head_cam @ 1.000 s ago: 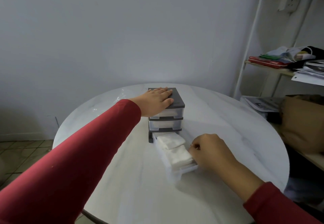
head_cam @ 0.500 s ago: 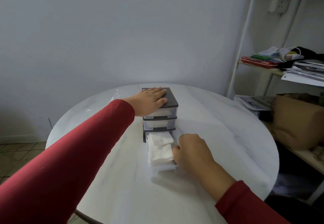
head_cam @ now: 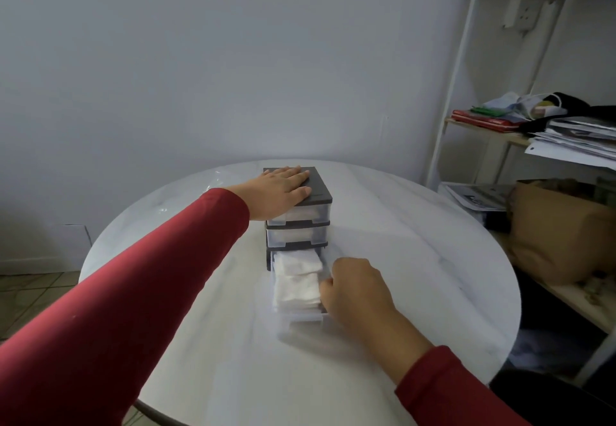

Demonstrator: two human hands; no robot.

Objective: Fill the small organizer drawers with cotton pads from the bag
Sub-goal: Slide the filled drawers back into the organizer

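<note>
the small three-tier organizer with a dark grey frame and clear drawers [head_cam: 297, 217] stands near the middle of the round white marble-look table [head_cam: 433, 259]. its clear plastic bottom drawer [head_cam: 300, 317] is pulled out toward the person and packed with square white cotton pads [head_cam: 295, 287]. the two drawers above are pushed in and look white inside.

the left hand [head_cam: 283, 192] lies flat on the organizer's grey lid with fingers straight, pressing down and gripping nothing. the right hand [head_cam: 358, 292] has its fingers curled round the drawer's front right corner and holds it there.

the drawer's long axis runs from the person straight back into the frame, so its slot lies directly ahead of the right hand, the nearer one. the coming move looks like a push away along that line while the left hand braces the stack.

a second ago the drawer slanted out to the right; now it sits squared to the frame and slightly further in. the left hand has kept its place on the lid.
</note>
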